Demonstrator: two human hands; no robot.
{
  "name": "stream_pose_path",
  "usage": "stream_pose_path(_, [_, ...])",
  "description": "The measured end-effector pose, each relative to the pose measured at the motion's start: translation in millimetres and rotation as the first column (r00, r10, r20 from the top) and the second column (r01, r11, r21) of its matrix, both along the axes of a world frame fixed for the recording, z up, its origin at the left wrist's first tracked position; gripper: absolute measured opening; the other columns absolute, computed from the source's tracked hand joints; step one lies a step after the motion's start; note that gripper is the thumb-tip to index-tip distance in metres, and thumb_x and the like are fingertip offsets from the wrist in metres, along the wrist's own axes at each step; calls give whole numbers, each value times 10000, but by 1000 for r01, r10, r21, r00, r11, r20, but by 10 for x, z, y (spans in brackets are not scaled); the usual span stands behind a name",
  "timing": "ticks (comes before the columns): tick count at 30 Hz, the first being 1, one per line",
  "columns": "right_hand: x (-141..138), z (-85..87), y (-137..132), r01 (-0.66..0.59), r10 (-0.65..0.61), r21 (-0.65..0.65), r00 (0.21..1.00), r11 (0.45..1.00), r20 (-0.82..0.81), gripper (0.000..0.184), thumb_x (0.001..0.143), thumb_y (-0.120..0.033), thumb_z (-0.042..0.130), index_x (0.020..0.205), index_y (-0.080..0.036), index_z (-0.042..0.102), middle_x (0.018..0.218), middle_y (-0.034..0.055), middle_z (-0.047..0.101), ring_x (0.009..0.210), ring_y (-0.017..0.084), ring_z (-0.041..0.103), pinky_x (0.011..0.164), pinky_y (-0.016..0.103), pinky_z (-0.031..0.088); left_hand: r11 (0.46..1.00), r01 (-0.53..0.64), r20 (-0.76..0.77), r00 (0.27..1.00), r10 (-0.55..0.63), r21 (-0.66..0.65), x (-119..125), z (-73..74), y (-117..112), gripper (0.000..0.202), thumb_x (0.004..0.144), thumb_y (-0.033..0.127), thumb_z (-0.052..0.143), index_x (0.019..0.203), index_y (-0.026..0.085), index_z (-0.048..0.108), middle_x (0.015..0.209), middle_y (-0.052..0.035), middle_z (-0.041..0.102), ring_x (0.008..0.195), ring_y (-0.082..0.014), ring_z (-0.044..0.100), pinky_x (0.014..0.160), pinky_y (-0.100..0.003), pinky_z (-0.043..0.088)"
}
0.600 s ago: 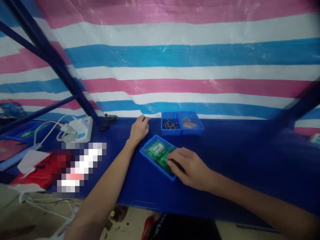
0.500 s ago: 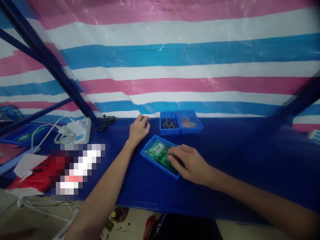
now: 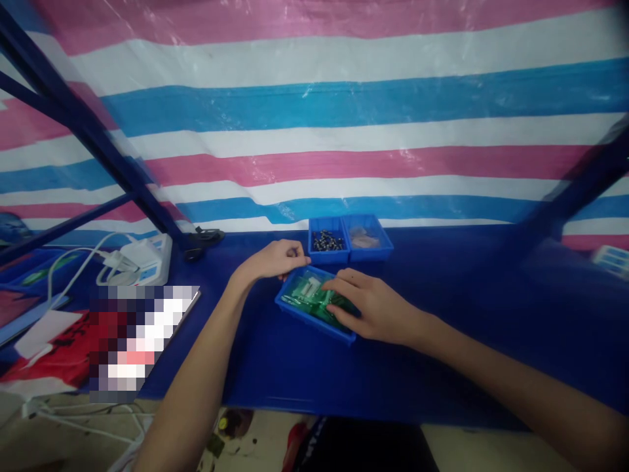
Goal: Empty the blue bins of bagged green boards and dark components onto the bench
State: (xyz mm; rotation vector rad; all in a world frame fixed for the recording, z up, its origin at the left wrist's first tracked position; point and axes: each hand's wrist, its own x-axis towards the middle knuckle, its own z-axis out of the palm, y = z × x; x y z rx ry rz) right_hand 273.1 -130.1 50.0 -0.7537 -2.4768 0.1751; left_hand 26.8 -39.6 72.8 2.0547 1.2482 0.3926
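A blue plastic bin (image 3: 314,319) sits at an angle on the table and holds green clear packets (image 3: 301,303) with a white piece showing among them. My left hand (image 3: 275,259) is curled at the bin's far left corner, its fingers closed against the rim; part of the fingers is hidden. Over the bin's right end lies my right hand (image 3: 376,308), thumb and fingers apart, fingertips resting on the green packets. Just behind stand two more blue bins: one with small dark and metallic parts (image 3: 328,241), the other with flat pale pieces (image 3: 364,238).
At the left of the blue table (image 3: 466,314) lie a white power strip (image 3: 156,262) with cables, red packaging (image 3: 63,354) and a blurred-out flat item (image 3: 152,334). Blue frame bars (image 3: 93,144) slant up at both sides, before a striped sheet (image 3: 319,105).
My left hand has come over to the bin's far left corner. The bin has shifted and turned slightly. The fingers of my right hand have spread over the green packets.
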Motion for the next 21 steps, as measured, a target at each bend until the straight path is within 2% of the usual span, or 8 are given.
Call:
stream_pose_path(3, [6,-23,3,-2,2,-11,1000,1000,0,304,983,-295,534,1254,-169,591,1188,150,635,1129,259,608,912,411,569,994,4,-49,999,-9,-111,-20,-3,-1,318,836,538,642,773,227,621,498,-6,559,414,-175,558,418,-284,413])
stream_pose_path(6, [10,-47,-1,12,-12,14,1000,1000,12,443,983,-344,553,1393,-178,521,1375,168,568,1281,288,538,1020,462,534,990,17,58,998,-9,-139,-29,84,-47,305,852,528,644,821,226,616,487,10,527,402,-154,529,402,-264,386])
stream_pose_path(10, [-15,-74,-24,27,-29,95,999,995,29,574,1007,-334,516,1541,-198,356,1529,186,444,1395,313,446,1105,540,460,999,-19,303,953,28,-34,-5,227,-125,293,866,479,662,759,216,590,513,28,478,432,-112,474,429,-243,372])
stream_pose_path(14, [-66,-98,-69,36,-39,157,999,987,16,579,1010,-230,494,1563,-199,329,1574,216,358,1484,332,319,1136,560,418,995,-76,439,897,43,60,51,240,-146,299,881,446,639,710,201,620,557,7,497,491,-122,490,481,-265,395])
stream_pose_path(16, [-89,-111,-94,39,-41,160,999,986,6,601,1007,-192,480,1580,-202,299,1612,224,274,1514,347,247,1144,565,404,988,-88,483,876,15,128,75,212,-135,289,891,425,621,717,198,662,560,0,503,568,-152,562,574,-294,461])
stream_pose_path(18, [-105,-125,-116,22,-23,151,1000,988,2,649,1008,-158,450,1610,-207,212,1648,220,180,1535,351,178,1162,583,368,979,-74,525,851,-37,189,90,186,-114,324,900,412,612,669,192,671,556,-11,507,728,-203,649,703,-324,504])
stream_pose_path(21, [-116,-139,-130,-22,23,126,1000,992,-11,701,1014,-134,405,1630,-202,77,1669,211,109,1550,341,108,1186,594,323,963,-68,558,825,-93,261,107,151,-77,315,900,410,621,714,185,738,673,-43,609,935,-250,666,848,-361,499])
